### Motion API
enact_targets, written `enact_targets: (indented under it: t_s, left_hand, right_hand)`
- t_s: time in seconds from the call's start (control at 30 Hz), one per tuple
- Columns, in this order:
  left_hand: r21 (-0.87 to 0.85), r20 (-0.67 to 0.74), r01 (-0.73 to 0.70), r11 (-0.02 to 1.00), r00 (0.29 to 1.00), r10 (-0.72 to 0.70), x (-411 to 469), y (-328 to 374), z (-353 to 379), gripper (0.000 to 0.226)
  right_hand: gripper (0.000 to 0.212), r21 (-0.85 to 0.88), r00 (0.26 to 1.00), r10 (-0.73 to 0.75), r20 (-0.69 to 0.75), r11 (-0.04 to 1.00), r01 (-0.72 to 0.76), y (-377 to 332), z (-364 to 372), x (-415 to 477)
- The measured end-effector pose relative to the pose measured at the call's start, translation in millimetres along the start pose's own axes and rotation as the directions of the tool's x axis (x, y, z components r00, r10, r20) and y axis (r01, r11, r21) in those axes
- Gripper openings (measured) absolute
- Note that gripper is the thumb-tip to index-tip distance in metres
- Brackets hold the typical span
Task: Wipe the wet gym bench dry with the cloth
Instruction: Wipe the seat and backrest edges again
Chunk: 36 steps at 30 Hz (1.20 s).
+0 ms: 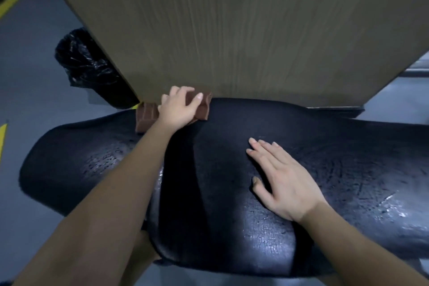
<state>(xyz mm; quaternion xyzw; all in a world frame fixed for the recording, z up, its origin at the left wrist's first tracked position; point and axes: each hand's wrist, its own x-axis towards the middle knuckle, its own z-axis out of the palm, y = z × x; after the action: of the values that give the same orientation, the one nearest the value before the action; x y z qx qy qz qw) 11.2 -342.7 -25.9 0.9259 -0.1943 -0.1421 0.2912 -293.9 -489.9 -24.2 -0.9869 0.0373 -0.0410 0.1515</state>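
Nearest me, the black bench (pixel 222 220) runs left to right across the view, its padded top glistening. I can see water beading on the left part and more wet sheen on the near right, while a duller band crosses the middle.

On the right of that band my right hand (pixel 285 179) lies flat on the pad, palm down, fingers straight and close together and pointing far-left, thumb spread toward the near side. It holds nothing.

My left arm reaches from the near left across the pad to its far edge. At that edge the left hand (pixel 178 107) grips the brown cloth (pixel 145 119), fingers curled over the top and thumb pressed on its right side. The cloth is bunched and sits on the bench's far edge, sticking out on both sides of the hand. It is well apart from the right hand.

Just beyond the cloth a wooden panel (pixel 232 30) rises, touching or nearly touching it. Far left of the panel a black bag (pixel 86 65) sits on the grey floor (pixel 30 90).
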Motion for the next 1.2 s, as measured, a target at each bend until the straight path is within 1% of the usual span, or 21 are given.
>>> enact_targets:
  t_s: [0.03,0.1,0.13,0.17,0.23,0.3,0.33,0.37,0.43,0.53,0.63,0.67,0.7,0.73,0.8,0.83,0.9,0.97,1.03,1.13,1.2]
  left_hand:
    - [0.069,0.018,0.0,0.998,1.0,-0.001,2.9,5.0,0.1,0.052]
    - [0.044,0.105,0.032,0.999,0.994,-0.036,12.0,10.3,-4.6,0.054]
    - [0.066,0.147,0.045,0.997,0.988,-0.054,17.3,12.2,-5.0,0.057]
    - [0.137,0.181,0.029,0.99,0.982,-0.054,22.3,14.5,-3.9,0.062]
    - [0.297,0.209,0.022,0.955,0.974,-0.087,28.4,26.4,0.9,0.08]
    - [0.418,0.221,0.064,0.906,0.96,-0.17,29.7,40.3,3.9,0.098]
    - [0.452,0.223,0.083,0.888,0.954,-0.202,28.6,46.4,5.0,0.101]
    - [0.475,0.218,0.094,0.875,0.951,-0.221,25.0,50.6,5.2,0.1]
    - [0.477,0.181,0.097,0.873,0.962,-0.206,11.2,54.4,3.9,0.095]
    - [0.448,0.09,0.053,0.893,0.99,-0.104,-18.7,42.0,2.2,0.086]
    - [0.387,0.011,0.023,0.922,1.0,-0.03,-37.6,18.6,-3.1,0.076]
    - [0.38,0.002,0.012,0.925,1.0,-0.014,-39.8,13.0,-5.6,0.074]
    - [0.378,0.007,-0.001,0.926,1.0,-0.002,-39.9,9.5,-6.9,0.073]
    - [0.385,0.022,-0.009,0.923,1.0,0.001,-38.3,8.5,-7.2,0.073]
    - [0.414,0.055,-0.026,0.91,0.998,0.004,-32.9,11.8,-4.0,0.075]
    - [0.431,0.061,-0.035,0.902,0.998,0.01,-29.1,14.3,-1.9,0.076]
    - [0.458,0.056,-0.03,0.888,0.998,0.005,-21.3,17.3,1.5,0.079]
    - [0.477,0.058,-0.018,0.879,0.998,-0.011,-13.8,21.5,4.5,0.081]
    - [0.521,0.078,-0.03,0.853,0.997,-0.013,-8.2,31.2,8.8,0.085]
    - [0.597,0.108,-0.054,0.8,0.994,-0.013,-3.4,53.7,15.0,0.091]
    - [0.624,0.15,-0.106,0.774,0.989,0.015,-0.4,72.0,22.0,0.092]
  right_hand:
    - [0.061,0.003,1.0,0.0,0.001,1.0,0.0,0.6,0.4,2.1]
    - [0.06,0.005,1.0,0.0,0.005,1.0,0.0,1.4,1.4,5.1]
    - [0.06,0.005,1.0,-0.001,0.007,1.0,0.001,1.8,1.2,5.7]
    - [0.06,0.007,1.0,-0.001,0.01,1.0,0.001,1.9,0.2,6.3]
    - [0.059,0.005,1.0,-0.003,0.012,1.0,0.003,2.0,-1.4,7.5]
    - [0.058,0.004,1.0,-0.001,0.016,1.0,0.001,1.6,-3.0,8.6]
    - [0.057,0.007,1.0,0.002,0.02,1.0,-0.003,1.1,-3.8,8.9]
    - [0.057,0.009,1.0,0.005,0.025,1.0,-0.006,0.2,-4.7,9.3]
    - [0.056,0.016,0.999,0.009,0.034,1.0,-0.009,-0.7,-7.0,10.8]
    - [0.055,0.034,1.0,0.024,0.002,0.999,-0.024,-0.7,-8.0,9.0]
    - [0.061,0.158,0.987,0.137,-0.084,0.98,-0.122,-0.7,-13.8,0.2]
    - [0.064,0.21,0.979,0.178,-0.099,0.965,-0.154,2.8,-18.7,-6.6]
    - [0.066,0.223,0.977,0.19,-0.094,0.961,-0.166,10.1,-24.2,-17.6]
    - [0.068,0.185,0.984,0.162,-0.078,0.972,-0.145,22.0,-29.3,-33.6]
    - [0.071,0.05,0.996,0.089,-0.017,0.995,-0.088,52.5,-38.5,-75.0]
    - [0.072,0.015,0.995,0.099,0.005,0.995,-0.099,66.6,-42.4,-93.9]
    - [0.074,-0.007,0.985,0.171,0.004,0.985,-0.171,84.4,-47.4,-116.5]
    - [0.076,-0.053,0.978,0.207,-0.005,0.977,-0.207,87.3,-45.1,-117.5]
    - [0.075,-0.084,0.981,0.195,-0.007,0.977,-0.195,85.9,-41.6,-112.5]
    - [0.074,-0.073,0.982,0.188,-0.026,0.979,-0.19,89.8,-39.7,-113.1]
    - [0.073,-0.068,0.981,0.188,-0.041,0.979,-0.19,91.0,-38.4,-113.1]
